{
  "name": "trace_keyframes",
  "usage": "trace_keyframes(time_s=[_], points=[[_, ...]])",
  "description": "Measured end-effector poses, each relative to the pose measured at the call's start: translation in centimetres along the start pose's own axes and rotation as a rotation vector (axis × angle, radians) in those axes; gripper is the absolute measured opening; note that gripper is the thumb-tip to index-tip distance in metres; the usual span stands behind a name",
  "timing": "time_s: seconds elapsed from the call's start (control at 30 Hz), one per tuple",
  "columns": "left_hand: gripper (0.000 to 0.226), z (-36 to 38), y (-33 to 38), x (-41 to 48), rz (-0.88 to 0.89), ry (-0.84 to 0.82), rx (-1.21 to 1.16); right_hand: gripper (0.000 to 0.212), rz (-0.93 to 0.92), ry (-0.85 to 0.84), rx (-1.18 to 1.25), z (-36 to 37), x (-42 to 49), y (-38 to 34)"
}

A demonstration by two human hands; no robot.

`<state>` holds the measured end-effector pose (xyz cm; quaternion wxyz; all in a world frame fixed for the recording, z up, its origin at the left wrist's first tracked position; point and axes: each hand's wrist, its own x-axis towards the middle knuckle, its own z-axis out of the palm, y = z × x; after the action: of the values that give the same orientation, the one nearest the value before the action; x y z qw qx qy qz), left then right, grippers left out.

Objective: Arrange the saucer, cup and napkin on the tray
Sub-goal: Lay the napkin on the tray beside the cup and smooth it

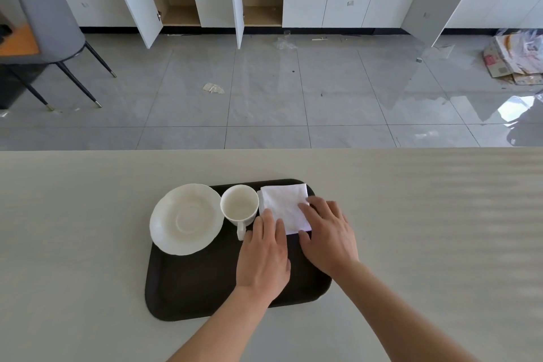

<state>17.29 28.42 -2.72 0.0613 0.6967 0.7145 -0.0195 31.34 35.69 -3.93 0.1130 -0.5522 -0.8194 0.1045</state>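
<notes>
While flat, both palms on napkin [283, 209]

A: What sits on the dark tray [191, 288]?

B: A white saucer [185, 218] at its far left corner, an upright cup [239, 206] just beside it, handle toward the person, and a folded white napkin [284, 206] at the far right.

A: And the hands?

B: The left hand [264, 256] and right hand [329, 235] lie flat, palms down, fingertips on the napkin's near edge.
</notes>
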Motion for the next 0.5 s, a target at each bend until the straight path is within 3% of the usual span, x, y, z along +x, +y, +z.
trace_keyframes(time_s=[0.1, 0.3, 0.5], points=[[0.073, -0.1, 0.4, 0.4, 0.053, 0.029, 0.008, 0.066, 0.016, -0.110, 0.024, 0.1, 1.3, -0.2], [0.082, -0.1, 0.8, 2.8, 0.055, -0.031, 0.058, 0.059, -0.063, -0.243, -0.043, 0.8, 3.0, 0.3], [0.090, 0.0, 1.5, 4.7, -0.068, -0.175, -0.041, 0.057, -0.130, -0.291, -0.093, 1.0, 3.3, 1.4]])
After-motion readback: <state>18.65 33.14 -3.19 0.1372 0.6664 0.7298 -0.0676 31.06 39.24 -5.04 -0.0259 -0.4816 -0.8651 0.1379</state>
